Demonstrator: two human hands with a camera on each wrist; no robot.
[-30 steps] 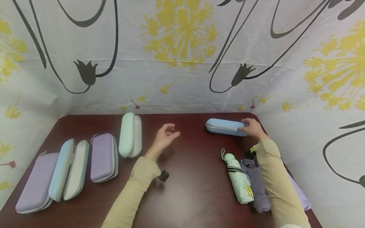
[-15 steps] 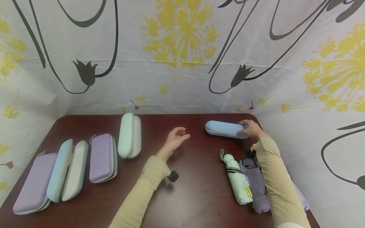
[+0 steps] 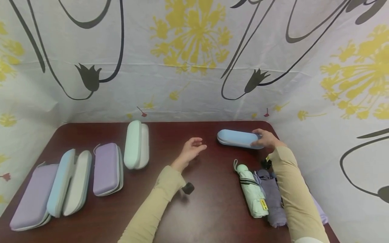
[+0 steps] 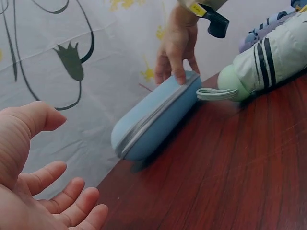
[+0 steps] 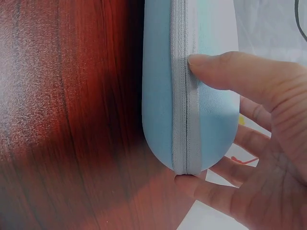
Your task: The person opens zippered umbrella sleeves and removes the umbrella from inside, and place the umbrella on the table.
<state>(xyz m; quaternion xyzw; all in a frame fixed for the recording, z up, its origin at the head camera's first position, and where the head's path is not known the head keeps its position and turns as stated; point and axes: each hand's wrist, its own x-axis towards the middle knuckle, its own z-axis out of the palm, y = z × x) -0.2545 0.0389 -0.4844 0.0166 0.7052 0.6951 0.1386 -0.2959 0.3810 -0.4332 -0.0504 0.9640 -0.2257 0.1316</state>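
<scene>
A light blue zippered hard case [image 3: 235, 137] lies near the far right of the table, its grey zipper closed in both wrist views. My right hand [image 3: 265, 138] grips its right end; the right wrist view shows the thumb [image 5: 216, 69] at the zipper and the other fingers round the far side and tip. My left hand [image 3: 189, 150] hovers over the middle of the table, left of the case, with nothing in it. In the left wrist view its fingers are relaxed, slightly bent and spread, and a gap separates them from the case [image 4: 156, 115].
On the left stand a mint case [image 3: 133, 145], two purple cases [image 3: 105, 168] and an open-looking blue case [image 3: 62, 184]. Folded umbrellas, one mint [image 3: 252, 192] and one grey-purple [image 3: 273, 202], lie near my right forearm. A patterned cloth [image 3: 167, 94] borders the table.
My left hand has moved right across the table, closer to the blue case. The right hand keeps its hold on the case, which has barely shifted.
</scene>
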